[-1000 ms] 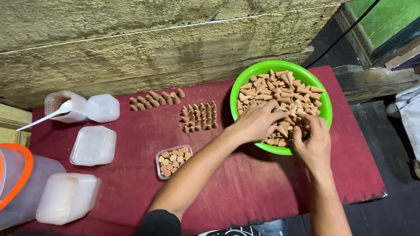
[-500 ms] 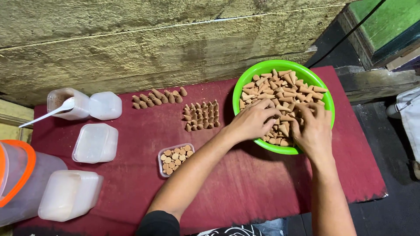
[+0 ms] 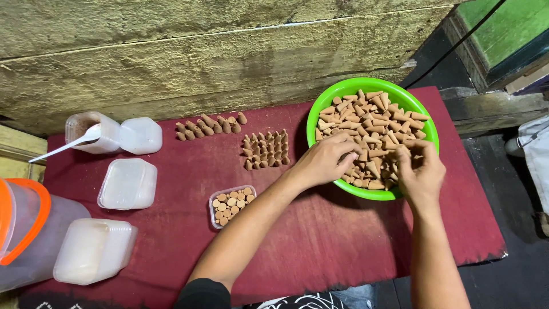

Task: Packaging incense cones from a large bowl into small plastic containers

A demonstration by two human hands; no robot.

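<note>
1. One big red cloth covers the whole tabletop, everything else sits on it, with a rough wall behind.
2. Far left there's a clear jug with an orange handle, and a stack of white plastic tubs just beside it.
3. Green bowl is at the right end of the cloth, heaped with little brown cones. That's where both hands are.
4. Left hand reaches over the near rim, fingers curled down into the pile. Looks like it's pinching some cones, but I can't tell for sure.
5. Right hand is at the bowl's near right edge, fingers bent on the cones, grip hidden too.
6. Another white tub sits alone, and behind it a tub with a white spoon in it.
7. Small clear box near the left forearm, packed with cones standing up.
8. Mid-cloth: a neat block of upright cones, plus a loose row lying down by the wall.
</note>
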